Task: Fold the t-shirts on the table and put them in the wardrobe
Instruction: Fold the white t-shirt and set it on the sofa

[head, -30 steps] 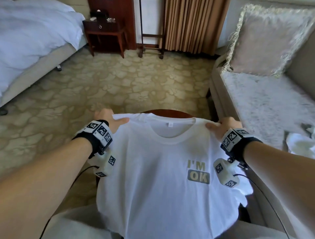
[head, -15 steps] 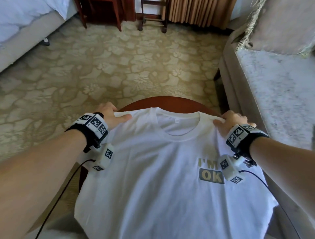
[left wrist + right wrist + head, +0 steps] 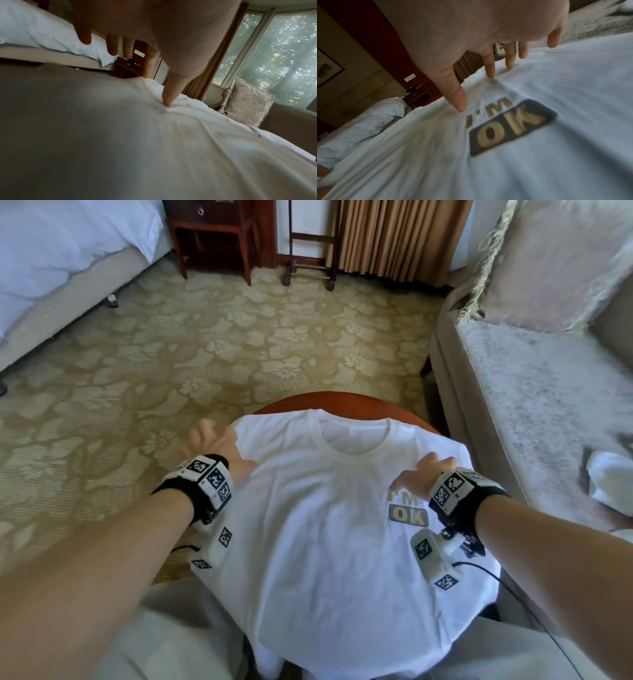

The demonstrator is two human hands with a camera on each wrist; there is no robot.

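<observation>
One white cotton t-shirt [image 3: 325, 525] printed "I'M OK" lies under two spread, released hands, left hand [image 3: 214, 445] and right hand [image 3: 426, 474], covering the round reddish wooden surface [image 3: 342, 402] on patterned carpet [image 3: 205, 337].

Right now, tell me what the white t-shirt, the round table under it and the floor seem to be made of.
T-shirt: soft knit cloth, probably cotton, matte; it drapes over the table's edge and wrinkles under the left hand's fingers.
Table: looks like reddish-brown wood with a smooth, slightly glossy finish; only its far rim shows.
Floor: carpet, beige-gold with a woven floral pattern, dull and textured.
</observation>
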